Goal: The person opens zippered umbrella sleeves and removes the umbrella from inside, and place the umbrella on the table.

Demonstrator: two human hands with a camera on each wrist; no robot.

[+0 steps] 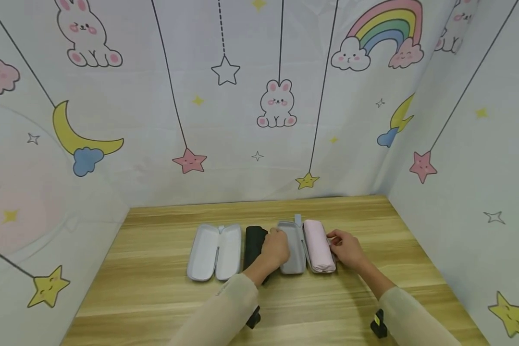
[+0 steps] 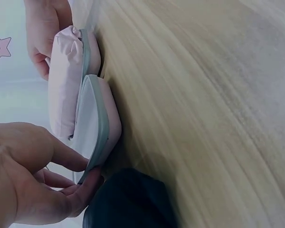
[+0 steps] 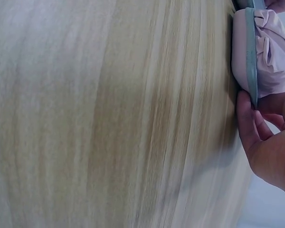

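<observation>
A hinged zip-style case with a pink shell and grey lining lies open on the table; its bare half (image 1: 295,252) is on the left. The right half holds a rolled pink fabric bundle (image 1: 318,245), possibly a folded umbrella. My left hand (image 1: 276,247) pinches the rim of the bare half (image 2: 102,121) between thumb and fingers. On the opposite side, my right hand (image 1: 347,247) pinches the rim of the loaded half (image 3: 251,52). A black rolled bundle (image 1: 253,242) lies just left of the case, partly hidden by my left hand and forearm.
Another open case (image 1: 203,252), pale grey inside, lies left of the black bundle. The wood-grain table (image 1: 155,298) meets a back wall hanging (image 1: 242,182) printed with stars and rabbits. A pale blue tab (image 1: 298,220) sticks up behind the middle case.
</observation>
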